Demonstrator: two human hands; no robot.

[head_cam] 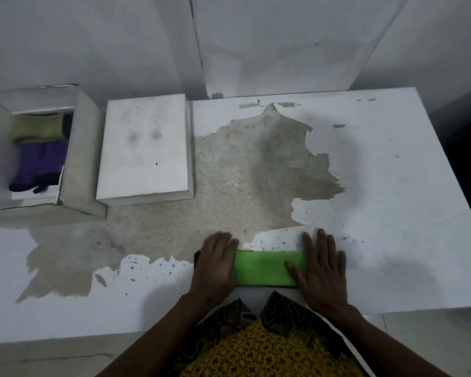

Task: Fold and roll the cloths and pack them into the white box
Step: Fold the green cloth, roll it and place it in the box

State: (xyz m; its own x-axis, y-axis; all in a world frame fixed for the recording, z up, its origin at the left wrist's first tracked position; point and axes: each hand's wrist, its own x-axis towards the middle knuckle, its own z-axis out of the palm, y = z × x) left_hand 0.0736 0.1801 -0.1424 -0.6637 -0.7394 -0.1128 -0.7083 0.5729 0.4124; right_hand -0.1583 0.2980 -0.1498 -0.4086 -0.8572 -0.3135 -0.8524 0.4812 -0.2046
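Note:
A bright green cloth lies folded into a narrow band near the table's front edge. My left hand presses flat on its left end, fingers straight. My right hand presses flat on its right end, thumb lying across the green. At the far left stands the open white box. Inside it sit a pale green rolled cloth and purple cloths, with a dark cloth beside them.
The box's white lid lies upside up just right of the box. The table is white with a large patch of peeled, bare surface in the middle. A wall stands right behind the table.

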